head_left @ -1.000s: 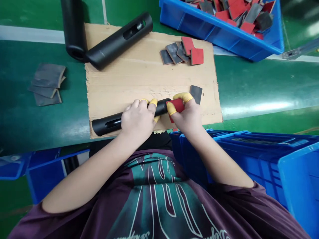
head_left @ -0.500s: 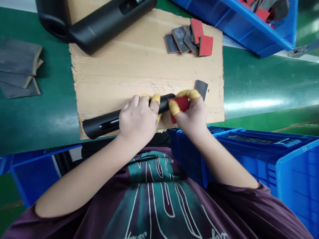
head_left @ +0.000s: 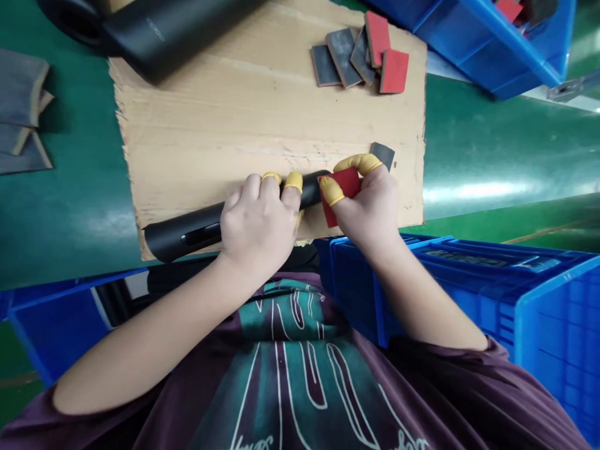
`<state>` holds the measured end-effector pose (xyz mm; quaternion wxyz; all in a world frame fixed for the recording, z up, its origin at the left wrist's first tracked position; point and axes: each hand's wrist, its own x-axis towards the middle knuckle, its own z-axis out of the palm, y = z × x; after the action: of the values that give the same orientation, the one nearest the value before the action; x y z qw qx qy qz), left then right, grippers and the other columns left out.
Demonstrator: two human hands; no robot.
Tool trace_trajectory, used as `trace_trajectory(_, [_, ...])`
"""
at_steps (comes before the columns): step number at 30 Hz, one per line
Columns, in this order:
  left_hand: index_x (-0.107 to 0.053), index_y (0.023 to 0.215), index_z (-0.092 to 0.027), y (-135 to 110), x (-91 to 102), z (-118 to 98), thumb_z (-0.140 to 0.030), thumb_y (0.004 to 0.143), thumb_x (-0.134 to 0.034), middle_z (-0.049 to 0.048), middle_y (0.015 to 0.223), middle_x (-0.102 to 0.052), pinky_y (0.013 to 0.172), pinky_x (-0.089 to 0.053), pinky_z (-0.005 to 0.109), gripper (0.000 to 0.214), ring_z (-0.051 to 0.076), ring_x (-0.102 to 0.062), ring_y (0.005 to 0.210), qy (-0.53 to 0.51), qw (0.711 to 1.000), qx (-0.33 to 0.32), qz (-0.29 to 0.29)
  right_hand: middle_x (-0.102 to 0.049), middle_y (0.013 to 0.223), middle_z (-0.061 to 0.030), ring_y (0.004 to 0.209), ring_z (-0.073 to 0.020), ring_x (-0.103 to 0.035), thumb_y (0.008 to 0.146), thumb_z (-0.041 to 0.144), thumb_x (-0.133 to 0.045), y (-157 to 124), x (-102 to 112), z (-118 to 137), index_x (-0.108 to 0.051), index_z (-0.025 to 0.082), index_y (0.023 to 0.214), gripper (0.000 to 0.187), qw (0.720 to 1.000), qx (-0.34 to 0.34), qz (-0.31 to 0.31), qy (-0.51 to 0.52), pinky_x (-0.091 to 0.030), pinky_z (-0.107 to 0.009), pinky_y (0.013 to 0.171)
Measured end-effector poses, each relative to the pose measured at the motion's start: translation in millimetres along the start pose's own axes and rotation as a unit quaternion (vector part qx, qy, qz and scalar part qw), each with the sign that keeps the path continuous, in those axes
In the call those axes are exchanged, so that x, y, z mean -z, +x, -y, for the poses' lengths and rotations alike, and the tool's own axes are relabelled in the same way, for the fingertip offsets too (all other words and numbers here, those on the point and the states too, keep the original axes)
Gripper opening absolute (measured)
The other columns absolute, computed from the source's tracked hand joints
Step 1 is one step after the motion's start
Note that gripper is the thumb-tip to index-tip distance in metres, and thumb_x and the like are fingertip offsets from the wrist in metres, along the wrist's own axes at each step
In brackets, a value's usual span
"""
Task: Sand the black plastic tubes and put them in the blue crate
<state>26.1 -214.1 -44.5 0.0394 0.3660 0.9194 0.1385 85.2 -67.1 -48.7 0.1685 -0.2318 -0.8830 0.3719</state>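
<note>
A black tube (head_left: 187,234) with a long slot lies over the front of a cardboard sheet (head_left: 225,125). My left hand (head_left: 260,219) is wrapped round its middle, yellow finger cots on some fingertips. Between thumb and fingers, my right hand (head_left: 368,200) pinches a red sanding pad (head_left: 347,182) against the tube's right end. Yellow cots cover that thumb and forefinger too. Just behind the right hand rests a small grey pad (head_left: 383,154), partly hidden by the fingers.
Several grey and red pads (head_left: 349,59) lie at the back right of the cardboard. Larger black tubes (head_left: 159,44) are at the back left. Grey sheets (head_left: 21,94) sit on the green table (head_left: 84,206). Blue crates stand back right (head_left: 473,44) and front right (head_left: 553,300).
The view has shifted, so the cardboard's far items sit higher in the picture. Both hands keep their grips on the tube and the red sanding pad, which have barely moved.
</note>
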Motion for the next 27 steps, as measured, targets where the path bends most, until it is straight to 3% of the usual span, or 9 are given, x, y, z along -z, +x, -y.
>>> trace_trajectory(5, [-0.070,0.101,-0.021,-2.3,-1.3,-1.9,-0.017,0.086,-0.051,0.0135,0.094,-0.066,0.079,-0.047,0.044,0.025,0.032,-0.061,0.098,-0.001,1.000,0.003,0.013,-0.062,0.080,0.0015,0.069,-0.0146,-0.059,0.080,0.034,-0.066,-4.2,1.6,1.3,-0.055,0.024,0.088,0.016,1.000,-0.004,0.025,0.005,-0.056,-0.033,0.067])
trace_trajectory(9, [-0.069,0.103,-0.024,-2.6,0.8,-3.1,-0.018,0.086,-0.050,0.0132,0.096,-0.066,0.081,-0.047,0.044,0.026,0.031,-0.060,0.100,-0.016,1.000,0.012,0.014,-0.063,0.079,0.0007,0.070,-0.0149,-0.060,0.081,0.033,-0.064,-3.0,0.6,-1.5,-0.056,0.024,0.086,0.013,1.000,0.015,-0.016,-0.008,-0.057,-0.033,0.068])
trace_trajectory(18, [-0.069,0.103,-0.024,-1.7,1.4,-4.0,-0.020,0.087,-0.051,0.0129,0.101,-0.066,0.086,-0.045,0.046,0.024,0.034,-0.061,0.106,-0.048,0.997,0.041,0.053,-0.064,0.082,-0.0001,0.073,-0.0163,-0.062,0.080,0.034,-0.065,-2.8,0.6,-4.9,-0.056,0.025,0.088,0.015,1.000,0.006,-0.004,-0.010,-0.058,-0.035,0.072])
trace_trajectory(21, [-0.069,0.104,-0.023,-1.9,0.4,-3.6,-0.020,0.087,-0.052,0.0128,0.101,-0.067,0.086,-0.045,0.045,0.024,0.033,-0.061,0.106,-0.045,0.998,0.036,0.038,-0.063,0.083,-0.0001,0.073,-0.0165,-0.062,0.082,0.038,-0.066,-4.9,-0.5,-5.9,-0.054,0.025,0.089,0.019,1.000,0.014,0.014,0.002,-0.058,-0.036,0.072])
trace_trajectory(27, [-0.069,0.102,-0.024,-3.3,-0.2,-3.4,-0.022,0.088,-0.052,0.0119,0.099,-0.068,0.082,-0.046,0.042,0.022,0.031,-0.062,0.103,-0.046,0.998,0.030,0.023,-0.063,0.082,0.0000,0.073,-0.0166,-0.061,0.081,0.035,-0.066,-6.3,-2.0,-6.8,-0.055,0.026,0.088,0.016,0.999,0.028,-0.014,-0.006,-0.056,-0.034,0.070])
